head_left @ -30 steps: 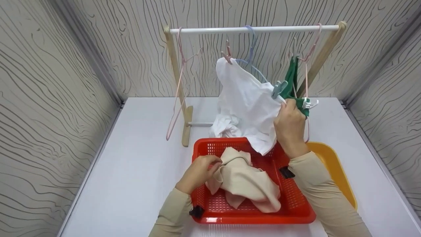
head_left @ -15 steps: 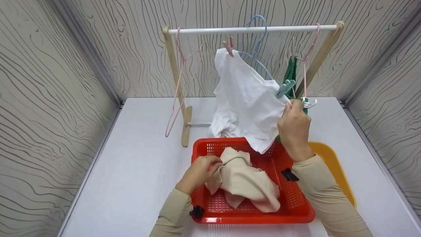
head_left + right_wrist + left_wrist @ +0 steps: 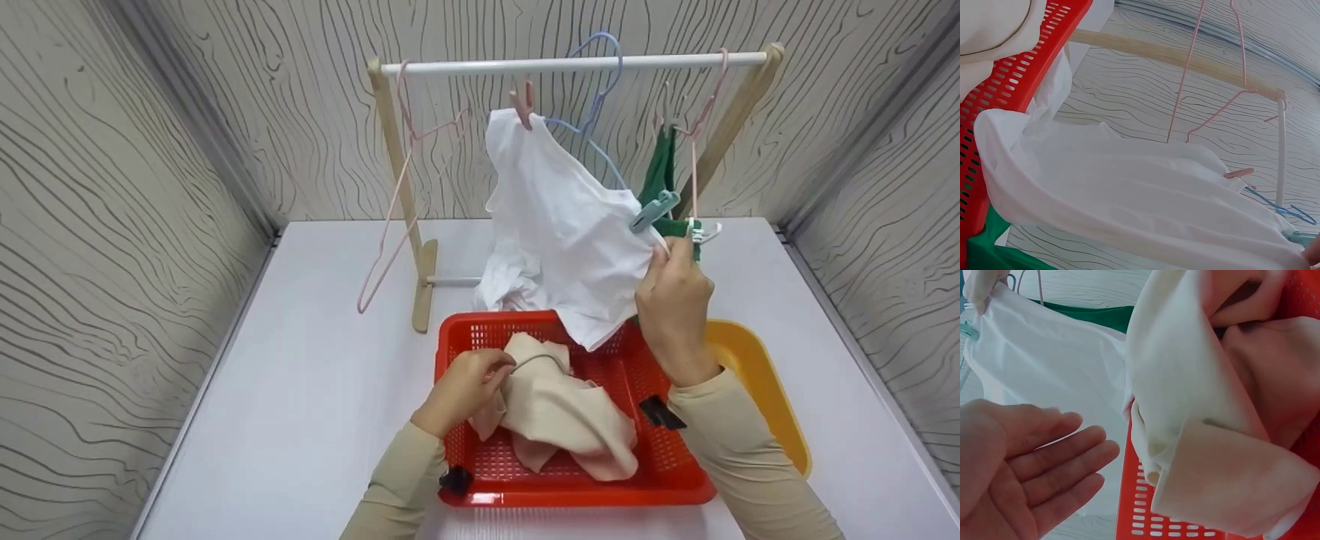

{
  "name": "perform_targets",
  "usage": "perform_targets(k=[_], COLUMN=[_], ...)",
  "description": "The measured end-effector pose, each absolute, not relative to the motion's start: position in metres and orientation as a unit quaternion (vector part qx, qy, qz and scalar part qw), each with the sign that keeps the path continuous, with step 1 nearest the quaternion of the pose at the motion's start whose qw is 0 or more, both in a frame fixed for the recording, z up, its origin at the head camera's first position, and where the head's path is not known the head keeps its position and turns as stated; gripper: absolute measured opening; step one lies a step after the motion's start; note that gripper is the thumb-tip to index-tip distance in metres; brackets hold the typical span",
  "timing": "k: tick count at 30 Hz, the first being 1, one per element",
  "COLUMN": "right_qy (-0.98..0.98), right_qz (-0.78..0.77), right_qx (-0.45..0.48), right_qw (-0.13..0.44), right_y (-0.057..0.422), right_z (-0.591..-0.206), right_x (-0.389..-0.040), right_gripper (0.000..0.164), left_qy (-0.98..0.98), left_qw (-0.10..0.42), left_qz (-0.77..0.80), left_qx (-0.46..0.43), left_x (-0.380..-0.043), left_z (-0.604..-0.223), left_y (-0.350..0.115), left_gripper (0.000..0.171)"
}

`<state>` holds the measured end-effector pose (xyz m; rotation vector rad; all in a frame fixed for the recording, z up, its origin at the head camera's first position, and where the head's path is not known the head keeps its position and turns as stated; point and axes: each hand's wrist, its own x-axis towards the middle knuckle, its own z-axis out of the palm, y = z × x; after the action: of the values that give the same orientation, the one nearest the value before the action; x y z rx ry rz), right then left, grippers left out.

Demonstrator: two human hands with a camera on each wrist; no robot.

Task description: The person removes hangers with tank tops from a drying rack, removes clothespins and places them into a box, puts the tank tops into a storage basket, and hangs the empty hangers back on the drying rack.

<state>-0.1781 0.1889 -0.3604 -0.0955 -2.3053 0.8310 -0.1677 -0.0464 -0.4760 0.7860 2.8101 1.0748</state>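
A white garment [image 3: 570, 232] hangs slanted from a blue hanger [image 3: 592, 135] on the rack's rail. A pink clothespin [image 3: 523, 106] clips its upper left corner and a teal clothespin [image 3: 655, 211] its right side. My right hand [image 3: 676, 315] pinches the garment's edge just below the teal clothespin; only a fingertip enters the right wrist view. Over the red basket [image 3: 487, 498], my left hand [image 3: 466, 388] hovers by a crumpled beige cloth [image 3: 562, 416]. Its fingers [image 3: 1072, 455] are loosely straight with nothing between them in the left wrist view.
A wooden rack with a white rail [image 3: 480, 67] stands at the back. One pink hanger [image 3: 390, 232] hangs at its left, another at its right beside a green cloth [image 3: 660, 169] with a white clip [image 3: 701, 232]. A yellow tray [image 3: 757, 390] lies right of the basket.
My right hand has drawn the garment's corner right and slightly down. The blue hanger's hook has shifted right and up along the rail. My left hand has moved slightly right.
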Motion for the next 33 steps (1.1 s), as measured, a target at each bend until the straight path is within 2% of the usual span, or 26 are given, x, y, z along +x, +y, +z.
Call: perform_targets(k=[14,26,33], right_qy=[-0.881,-0.882,-0.880], right_qz=[0.325,0.318,0.325], right_qx=[-0.052,-0.049,-0.053], right_qw=[0.339,0.343,0.342], right_y=[0.181,0.180,0.178], right_z=[-0.358,-0.357,-0.355], right_x=[-0.167,-0.161,-0.158], right_gripper=[0.025,0.022,0.023], left_qy=[0.899,0.927,0.940], left_qw=[-0.026,-0.061,-0.059], left_qz=[0.357,0.272,0.189], left_qx=[0.251,0.249,0.279], left_x=[-0.182,-0.203,-0.210], left_z=[-0.470,-0.471,-0.468], left_y=[-0.002,0.029,0.043], left_gripper=[0.016,0.014,0.030])
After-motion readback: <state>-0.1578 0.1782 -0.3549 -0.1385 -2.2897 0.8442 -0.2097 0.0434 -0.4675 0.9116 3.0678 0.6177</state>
